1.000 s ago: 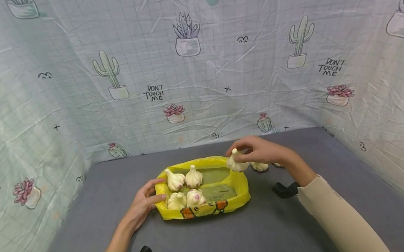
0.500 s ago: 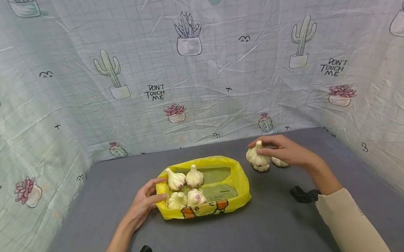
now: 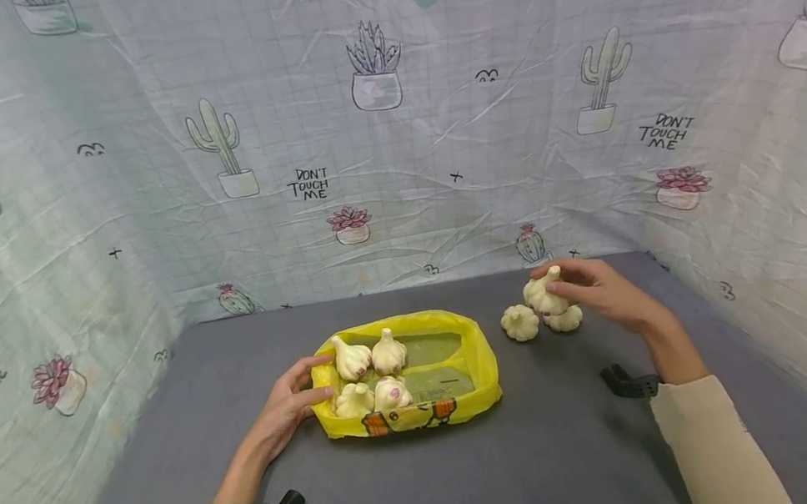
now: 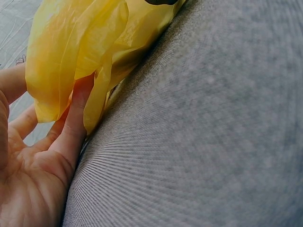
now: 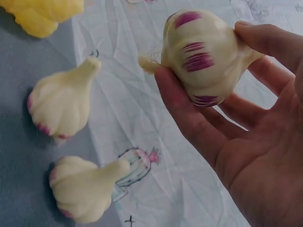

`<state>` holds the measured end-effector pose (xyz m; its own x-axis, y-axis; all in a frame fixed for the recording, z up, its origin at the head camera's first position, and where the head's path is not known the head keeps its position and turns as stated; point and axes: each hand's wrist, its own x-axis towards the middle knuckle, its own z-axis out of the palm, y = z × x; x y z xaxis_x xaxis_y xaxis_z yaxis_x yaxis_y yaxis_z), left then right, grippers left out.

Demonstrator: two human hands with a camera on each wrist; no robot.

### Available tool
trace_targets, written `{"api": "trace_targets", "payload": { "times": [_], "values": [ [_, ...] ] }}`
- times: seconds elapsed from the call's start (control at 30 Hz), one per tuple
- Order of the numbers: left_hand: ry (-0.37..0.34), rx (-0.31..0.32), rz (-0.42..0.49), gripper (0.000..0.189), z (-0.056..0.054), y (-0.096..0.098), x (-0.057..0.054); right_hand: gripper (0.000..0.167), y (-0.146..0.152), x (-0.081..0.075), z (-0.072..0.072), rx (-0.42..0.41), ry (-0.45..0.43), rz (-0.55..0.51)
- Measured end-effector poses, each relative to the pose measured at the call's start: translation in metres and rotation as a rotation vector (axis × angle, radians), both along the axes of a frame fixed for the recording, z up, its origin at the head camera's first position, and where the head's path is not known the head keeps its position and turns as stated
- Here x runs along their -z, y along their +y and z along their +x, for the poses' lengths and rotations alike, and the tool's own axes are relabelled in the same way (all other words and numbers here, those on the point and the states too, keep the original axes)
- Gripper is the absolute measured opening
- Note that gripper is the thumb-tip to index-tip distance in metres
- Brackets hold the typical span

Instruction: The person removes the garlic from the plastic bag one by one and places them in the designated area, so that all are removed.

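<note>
A yellow plastic bag (image 3: 478,401), spread wide with its sides standing up, lies on the table and has several white garlic bulbs (image 3: 388,353) in its left half. My left hand (image 3: 283,410) grips the bag's left end, thumb and index finger over the rim; in the left wrist view the yellow plastic (image 4: 57,61) folds around the fingers. Right of the bag, my right hand (image 3: 597,291) holds a garlic bulb (image 5: 201,56) with purple streaks between thumb and fingers, root end outward in the right wrist view. Below it two more bulbs sit on the table, a nearer-left one (image 3: 520,322) and a right one (image 3: 565,319).
A dark grey cloth covers the table (image 3: 433,492). Behind and at both sides hangs a pale sheet (image 3: 450,137) printed with cacti. The bag's right half shows its bare greenish bottom. Each wrist wears a black camera mount (image 3: 631,384).
My right hand has carried the garlic bulb rightward, from the bag's right rim to above the two loose bulbs. My left hand stays on the bag.
</note>
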<state>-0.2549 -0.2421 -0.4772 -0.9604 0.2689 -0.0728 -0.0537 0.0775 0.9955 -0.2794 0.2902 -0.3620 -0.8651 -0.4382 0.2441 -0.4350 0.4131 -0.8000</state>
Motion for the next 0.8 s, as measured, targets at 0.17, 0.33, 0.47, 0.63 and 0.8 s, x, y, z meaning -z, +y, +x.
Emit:
{"api": "trace_targets", "payload": {
  "times": [0.17, 0.33, 0.47, 0.63, 0.8],
  "values": [
    [0.002, -0.001, 0.005, 0.059, 0.0, 0.001, 0.0, 0.034, 0.012, 0.005, -0.004, 0.02, -0.019, -0.08],
    [-0.001, -0.004, 0.0, 0.06, -0.001, -0.001, -0.001, 0.038, 0.021, 0.009, -0.005, 0.064, -0.055, -0.145],
    [0.008, 0.0, -0.005, 0.06, -0.001, -0.001, -0.001, 0.042, 0.029, 0.012, -0.004, 0.101, -0.059, -0.154],
    [-0.003, 0.012, -0.003, 0.062, 0.002, 0.0, 0.0, 0.041, 0.038, 0.015, -0.003, 0.123, -0.045, -0.152],
    [-0.004, 0.004, 0.002, 0.062, 0.0, 0.0, 0.001, 0.046, 0.044, 0.017, -0.003, 0.157, -0.026, -0.133]
  ]
}}
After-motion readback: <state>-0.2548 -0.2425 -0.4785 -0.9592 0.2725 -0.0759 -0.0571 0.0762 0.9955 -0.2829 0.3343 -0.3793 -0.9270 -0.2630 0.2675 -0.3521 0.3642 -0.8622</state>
